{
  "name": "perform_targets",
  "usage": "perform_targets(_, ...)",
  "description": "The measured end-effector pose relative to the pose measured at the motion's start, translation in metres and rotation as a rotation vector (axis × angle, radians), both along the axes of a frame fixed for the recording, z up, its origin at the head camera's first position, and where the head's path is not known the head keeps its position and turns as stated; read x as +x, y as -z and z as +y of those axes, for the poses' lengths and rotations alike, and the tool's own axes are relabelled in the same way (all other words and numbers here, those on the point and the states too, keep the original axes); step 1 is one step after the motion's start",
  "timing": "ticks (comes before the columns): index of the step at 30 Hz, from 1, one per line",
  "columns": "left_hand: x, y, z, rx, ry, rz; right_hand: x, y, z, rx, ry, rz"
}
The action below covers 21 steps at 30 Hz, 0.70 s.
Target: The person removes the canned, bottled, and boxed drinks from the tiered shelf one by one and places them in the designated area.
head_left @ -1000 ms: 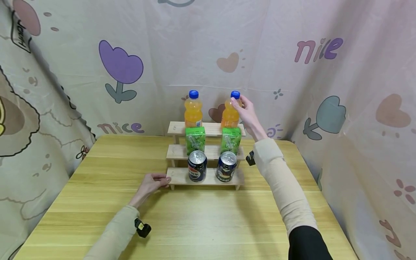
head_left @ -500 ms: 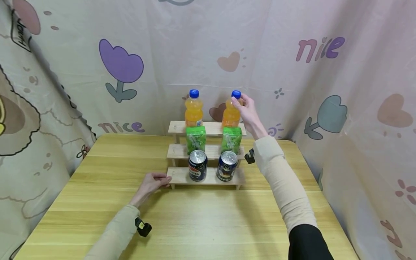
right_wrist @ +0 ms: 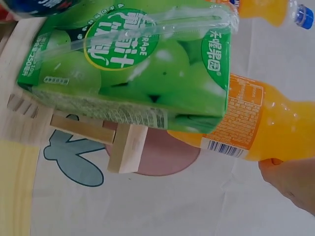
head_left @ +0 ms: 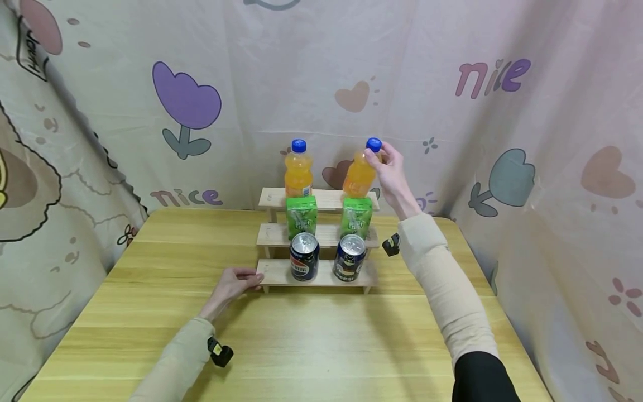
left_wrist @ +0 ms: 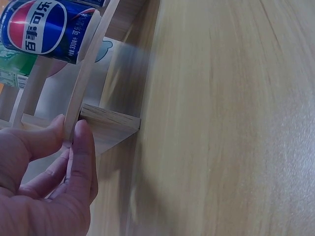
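My right hand [head_left: 392, 173] grips the right orange-drink bottle [head_left: 358, 177] near its blue cap. That bottle leans to the right above the top step, its base hidden behind a green juice box [head_left: 357, 216]. In the right wrist view, part of the hand [right_wrist: 290, 182] touches the bottle [right_wrist: 246, 118]. My left hand [head_left: 233, 287] pinches the left end of the lowest step of the wooden rack [head_left: 271, 272]; the left wrist view shows thumb and fingers [left_wrist: 84, 157] on either side of the board [left_wrist: 78, 98].
A second orange bottle [head_left: 298, 173] stands at the top left. Another green juice box [head_left: 301, 216] is on the middle step. Two Pepsi cans, one left [head_left: 304, 258] and one right [head_left: 350, 258], stand on the lowest step. A patterned curtain [head_left: 281, 67] hangs behind the wooden table [head_left: 321, 346].
The right bottle has gone from upright to tilted, its cap moving right with my right hand. My left hand has stayed on the rack.
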<state>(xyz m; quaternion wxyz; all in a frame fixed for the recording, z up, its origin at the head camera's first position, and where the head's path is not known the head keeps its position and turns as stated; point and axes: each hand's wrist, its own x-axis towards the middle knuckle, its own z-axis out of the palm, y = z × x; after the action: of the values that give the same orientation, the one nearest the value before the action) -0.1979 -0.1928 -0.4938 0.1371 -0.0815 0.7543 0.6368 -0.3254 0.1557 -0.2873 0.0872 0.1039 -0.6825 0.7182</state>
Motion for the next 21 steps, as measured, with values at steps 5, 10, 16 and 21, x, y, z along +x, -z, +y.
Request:
perform_targets(5,0.0,-0.001,0.001,0.005,-0.013,-0.009,0.003,-0.001,0.009,-0.032,0.008,0.059)
perform_targets(10,0.001,0.0,0.0,0.03,-0.003,0.004,0.005,0.0,0.023,-0.051,0.038,0.083)
perform_targets(16,0.0,0.0,-0.001,0.062,-0.005,0.005,0.009,0.006,0.045,-0.027,0.1,0.078)
perform_targets(21,0.002,-0.001,-0.001,0.059,-0.001,0.016,0.013,0.015,0.067,-0.013,0.17,0.023)
